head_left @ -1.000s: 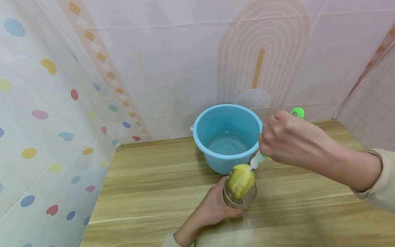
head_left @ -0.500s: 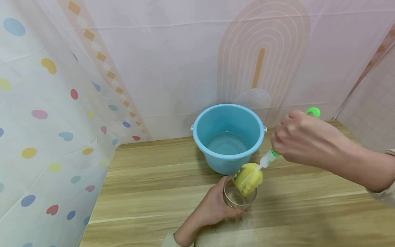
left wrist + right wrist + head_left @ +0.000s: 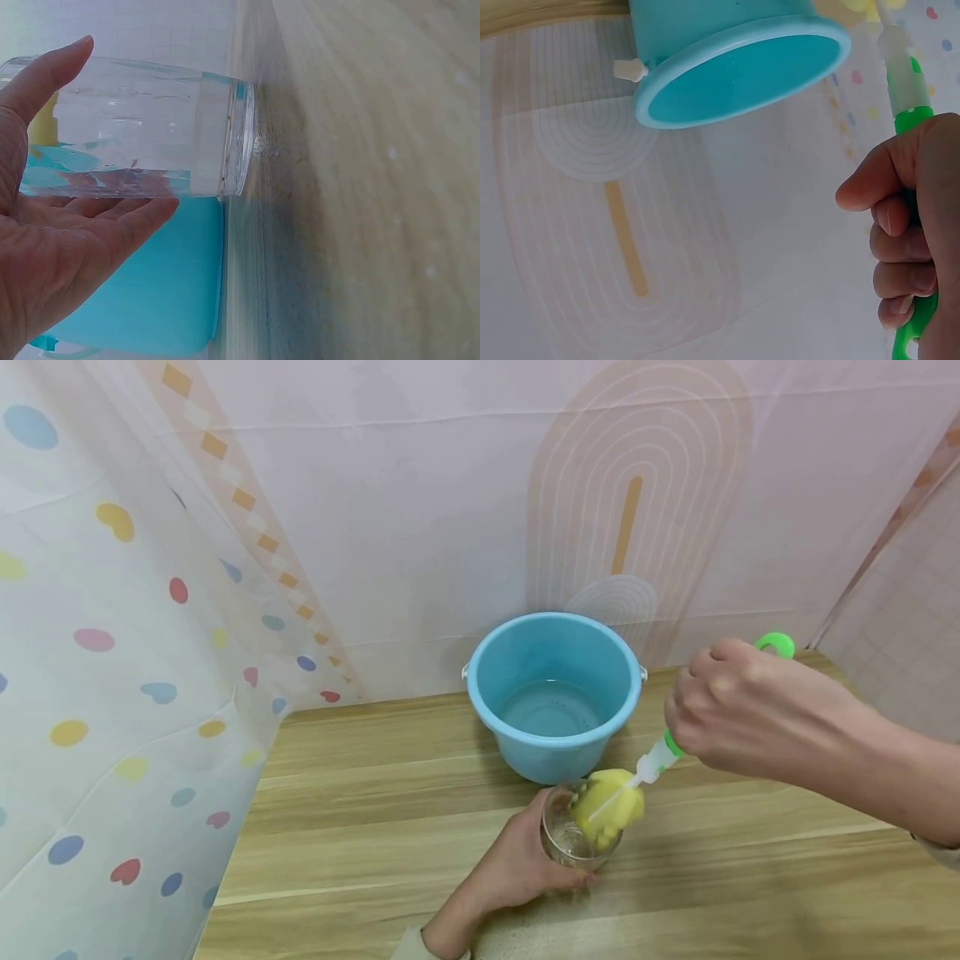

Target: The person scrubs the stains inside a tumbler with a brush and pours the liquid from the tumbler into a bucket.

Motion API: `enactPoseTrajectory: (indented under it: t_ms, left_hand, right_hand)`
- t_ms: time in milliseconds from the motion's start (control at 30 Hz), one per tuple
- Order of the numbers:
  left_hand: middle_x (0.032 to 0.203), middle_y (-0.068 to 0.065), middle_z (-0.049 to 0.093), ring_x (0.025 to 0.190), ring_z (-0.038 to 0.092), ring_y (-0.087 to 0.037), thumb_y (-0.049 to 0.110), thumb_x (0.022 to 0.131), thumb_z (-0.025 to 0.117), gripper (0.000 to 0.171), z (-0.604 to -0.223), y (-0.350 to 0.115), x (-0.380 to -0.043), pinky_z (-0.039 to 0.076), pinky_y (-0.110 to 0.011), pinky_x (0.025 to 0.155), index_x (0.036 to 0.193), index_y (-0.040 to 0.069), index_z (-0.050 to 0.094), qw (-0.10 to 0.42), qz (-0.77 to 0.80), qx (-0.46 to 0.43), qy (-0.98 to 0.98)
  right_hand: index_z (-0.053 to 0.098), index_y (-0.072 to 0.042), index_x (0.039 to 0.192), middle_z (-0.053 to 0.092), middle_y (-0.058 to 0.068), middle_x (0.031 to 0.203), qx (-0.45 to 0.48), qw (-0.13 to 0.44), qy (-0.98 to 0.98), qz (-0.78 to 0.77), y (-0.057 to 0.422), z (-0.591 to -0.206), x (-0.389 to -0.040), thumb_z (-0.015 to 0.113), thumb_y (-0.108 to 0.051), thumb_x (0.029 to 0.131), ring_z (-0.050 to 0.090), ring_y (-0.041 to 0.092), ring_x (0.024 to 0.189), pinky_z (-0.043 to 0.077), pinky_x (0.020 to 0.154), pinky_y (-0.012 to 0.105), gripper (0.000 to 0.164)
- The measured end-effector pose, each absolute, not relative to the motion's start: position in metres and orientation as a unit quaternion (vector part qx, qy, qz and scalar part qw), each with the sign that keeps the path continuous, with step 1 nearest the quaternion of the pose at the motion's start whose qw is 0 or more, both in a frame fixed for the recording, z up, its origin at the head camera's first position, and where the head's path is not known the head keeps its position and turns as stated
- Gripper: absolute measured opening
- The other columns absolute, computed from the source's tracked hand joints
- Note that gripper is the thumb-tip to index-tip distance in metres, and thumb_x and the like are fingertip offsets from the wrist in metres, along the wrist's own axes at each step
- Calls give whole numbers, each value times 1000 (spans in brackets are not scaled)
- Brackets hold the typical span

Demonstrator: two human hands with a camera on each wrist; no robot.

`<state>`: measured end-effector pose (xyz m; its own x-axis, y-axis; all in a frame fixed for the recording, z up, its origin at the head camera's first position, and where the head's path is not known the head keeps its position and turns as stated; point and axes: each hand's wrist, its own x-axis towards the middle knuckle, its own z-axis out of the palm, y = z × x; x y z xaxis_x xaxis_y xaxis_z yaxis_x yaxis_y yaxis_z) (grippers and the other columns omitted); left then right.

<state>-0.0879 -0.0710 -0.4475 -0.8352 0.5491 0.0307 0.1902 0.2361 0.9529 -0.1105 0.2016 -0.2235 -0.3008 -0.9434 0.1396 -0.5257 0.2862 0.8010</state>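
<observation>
A clear glass cup stands on the wooden table, its mouth facing up. My left hand holds it around the side; in the left wrist view the thumb and fingers lie on either side of the glass. With curled fingers, my right hand grips the green and white handle of a sponge brush. The brush's yellow sponge head is at the mouth of the cup, partly inside it and leaning to the right over the rim.
Just behind the cup stands a light blue bucket with a little water at its bottom. A patterned curtain hangs along the back of the wooden table, and a dotted one on the left. Wet spots show on the tabletop.
My right hand has moved to the right with the brush, and the sponge head has shifted from deeper in the cup toward its right rim. The left hand and the cup have stayed in place.
</observation>
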Motion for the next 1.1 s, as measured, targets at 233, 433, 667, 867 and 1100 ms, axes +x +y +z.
enactPoseTrajectory:
  t_ms: [233,433,667,867,1100]
  left_hand:
    - [145,6,55,131,54,-13,17,72,99,97,-448,-72,-87,43,-36,112,152,20,45,164,565,232,775]
    - [142,8,57,128,55,-12,16,72,99,99,-447,-72,-87,43,-36,112,154,20,43,171,568,225,773]
    - [139,8,58,127,56,-12,13,73,98,98,-448,-71,-88,42,-37,112,153,21,42,177,575,230,765]
    - [139,7,59,127,56,-12,13,73,98,98,-447,-71,-88,43,-36,111,153,21,42,176,577,234,763]
    - [141,7,58,129,56,-15,13,74,97,98,-446,-72,-88,44,-40,111,154,23,41,172,582,251,754]
  right_hand:
    - [24,0,63,29,13,54,512,328,-726,-321,192,-222,-107,57,17,58,26,22,49,21,54,25,38]
    - [19,-3,63,25,10,53,512,337,-723,-319,182,-220,-108,57,12,53,24,19,49,18,54,24,42]
    - [19,-4,62,24,8,53,510,343,-718,-326,175,-217,-112,57,10,52,22,17,49,17,54,23,43]
    - [19,-4,62,24,9,52,497,346,-716,-346,174,-214,-119,57,11,50,23,18,49,19,54,23,43]
    - [16,-8,61,22,8,54,494,343,-729,-328,181,-216,-126,54,11,50,23,17,50,19,53,24,43]
